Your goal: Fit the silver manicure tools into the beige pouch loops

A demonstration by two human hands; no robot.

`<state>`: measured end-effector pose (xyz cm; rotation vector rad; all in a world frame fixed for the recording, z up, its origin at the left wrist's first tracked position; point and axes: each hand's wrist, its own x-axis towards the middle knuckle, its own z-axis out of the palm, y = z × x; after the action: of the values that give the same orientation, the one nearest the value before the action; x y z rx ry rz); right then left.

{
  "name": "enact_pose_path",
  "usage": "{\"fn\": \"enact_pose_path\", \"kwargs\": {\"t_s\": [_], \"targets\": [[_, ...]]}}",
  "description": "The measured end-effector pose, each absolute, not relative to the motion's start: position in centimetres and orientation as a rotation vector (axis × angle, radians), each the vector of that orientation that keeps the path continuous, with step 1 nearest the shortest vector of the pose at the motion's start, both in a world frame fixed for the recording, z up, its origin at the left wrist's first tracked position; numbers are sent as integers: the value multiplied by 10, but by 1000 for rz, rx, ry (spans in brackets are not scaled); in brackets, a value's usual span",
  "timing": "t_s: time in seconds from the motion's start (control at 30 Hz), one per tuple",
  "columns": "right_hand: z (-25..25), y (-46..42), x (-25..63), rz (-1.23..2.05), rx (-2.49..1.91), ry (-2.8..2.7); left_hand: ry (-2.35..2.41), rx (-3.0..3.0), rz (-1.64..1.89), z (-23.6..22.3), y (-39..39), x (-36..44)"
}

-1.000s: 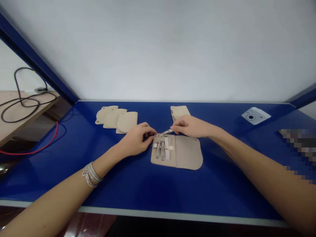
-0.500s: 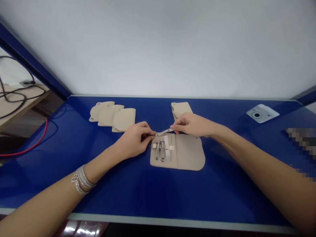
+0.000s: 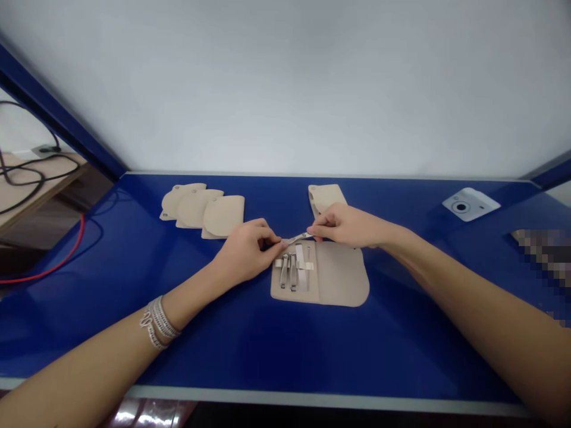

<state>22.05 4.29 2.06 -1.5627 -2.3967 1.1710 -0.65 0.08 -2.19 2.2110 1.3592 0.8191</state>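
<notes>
An open beige pouch (image 3: 341, 276) lies flat on the blue table (image 3: 276, 339). Its left half holds several small metal tools (image 3: 291, 270) under elastic loops. Just above the pouch's top edge, a thin metal tool (image 3: 297, 239) is held between both hands. My left hand (image 3: 247, 252) pinches its left end, fingers closed. My right hand (image 3: 343, 224) pinches its right end, fingers closed too. A beaded bracelet (image 3: 157, 316) sits on my left wrist.
Three closed beige pouches (image 3: 203, 213) lie in an overlapping row at the back left. Another beige pouch (image 3: 325, 195) sits behind my right hand. A white camera-like device (image 3: 469, 204) rests at the back right. Cables (image 3: 27, 172) lie on a wooden bench to the left.
Both hands keep hold of the thin metal tool over the pouch. My left hand has shifted a little to the right along it; the view has steadied.
</notes>
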Motion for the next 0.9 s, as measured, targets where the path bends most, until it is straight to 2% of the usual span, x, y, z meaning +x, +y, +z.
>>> {"fn": "enact_pose_path", "kwargs": {"t_s": [0.4,0.63,0.9], "targets": [[17,43,221,1143,-1551,-2416,1309,2313,844,-23,0,-6],[12,47,224,1157,-1524,-2416,1253,2301,731,-16,1,-14],[11,47,224,1165,-1529,-2414,1302,2288,807,-21,2,-13]]}}
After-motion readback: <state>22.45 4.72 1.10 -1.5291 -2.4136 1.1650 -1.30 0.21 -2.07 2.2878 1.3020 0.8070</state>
